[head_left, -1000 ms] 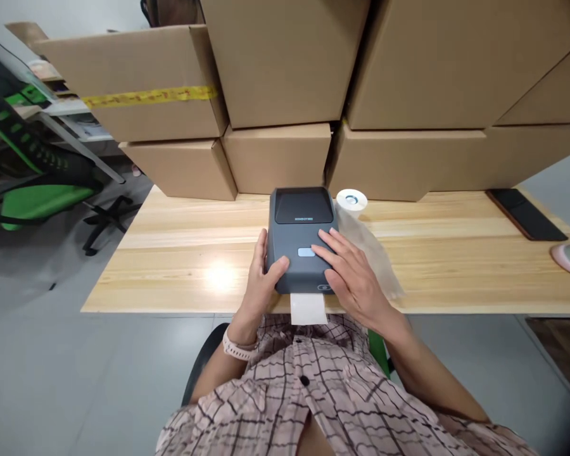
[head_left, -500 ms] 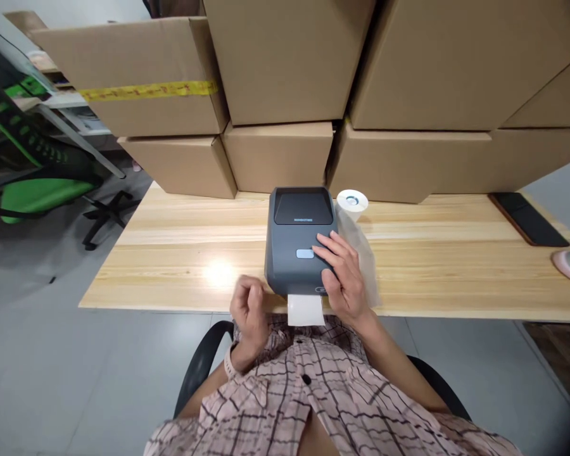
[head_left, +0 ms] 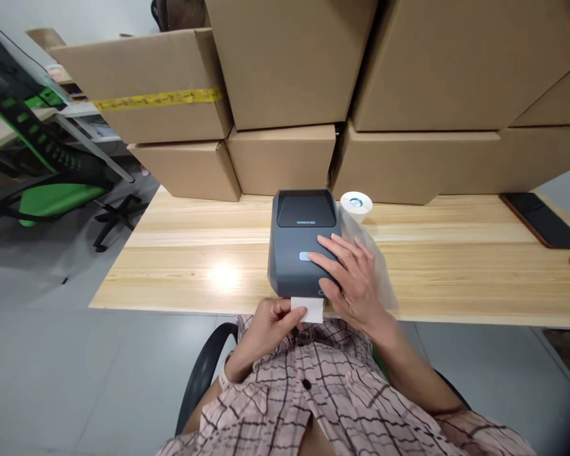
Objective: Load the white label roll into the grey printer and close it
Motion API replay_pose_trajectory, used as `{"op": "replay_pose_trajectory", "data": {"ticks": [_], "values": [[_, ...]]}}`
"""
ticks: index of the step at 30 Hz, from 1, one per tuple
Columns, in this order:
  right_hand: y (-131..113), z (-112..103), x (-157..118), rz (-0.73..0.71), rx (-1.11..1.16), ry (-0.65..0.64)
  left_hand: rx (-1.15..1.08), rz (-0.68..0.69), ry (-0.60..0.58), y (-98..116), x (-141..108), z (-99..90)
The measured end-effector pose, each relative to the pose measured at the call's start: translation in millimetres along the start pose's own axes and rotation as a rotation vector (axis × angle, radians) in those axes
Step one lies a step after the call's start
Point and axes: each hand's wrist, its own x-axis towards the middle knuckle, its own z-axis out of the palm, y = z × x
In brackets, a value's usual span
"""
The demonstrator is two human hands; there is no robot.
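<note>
At the front edge of the table (head_left: 171, 259), the left hand (head_left: 270, 328) pinches the paper strip (head_left: 315, 310), likely to guide it; beyond, the right hand (head_left: 354, 282) lies spread on the printer (head_left: 285, 266), apparently steadying it; past its fingertips stands the roll (head_left: 360, 215). Boxes (head_left: 280, 161) block farther reach; tabletop room flanks both hands.

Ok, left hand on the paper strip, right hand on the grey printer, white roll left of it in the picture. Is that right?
Not quite: the head view shows the white roll to the right of the grey printer. The left hand is on the paper strip and the right hand on the printer, as you said.
</note>
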Motion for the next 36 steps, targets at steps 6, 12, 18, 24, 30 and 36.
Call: {"op": "replay_pose_trajectory", "data": {"ticks": [6,12,18,24,30,36], "values": [[1,-14,22,-0.104,-0.117,-0.129,0.087,0.208,0.329,-1,-6,-8.6],[2,3,-3,0.033,0.079,-0.027,-0.053,0.461,0.763,12,12,-16.0],[13,-13,-2,0.014,0.199,-0.054,-0.045,0.515,0.604,39,64,-42.2],[31,-40,82,-0.058,0.236,0.009,-0.168,0.377,0.582,46,129,-64.7],[64,-35,172,0.138,0.344,0.123,-0.176,0.386,0.433,29,128,-53.5],[75,-26,195,0.039,0.236,0.359,-0.152,0.375,0.33,26,127,-60.8]]}}
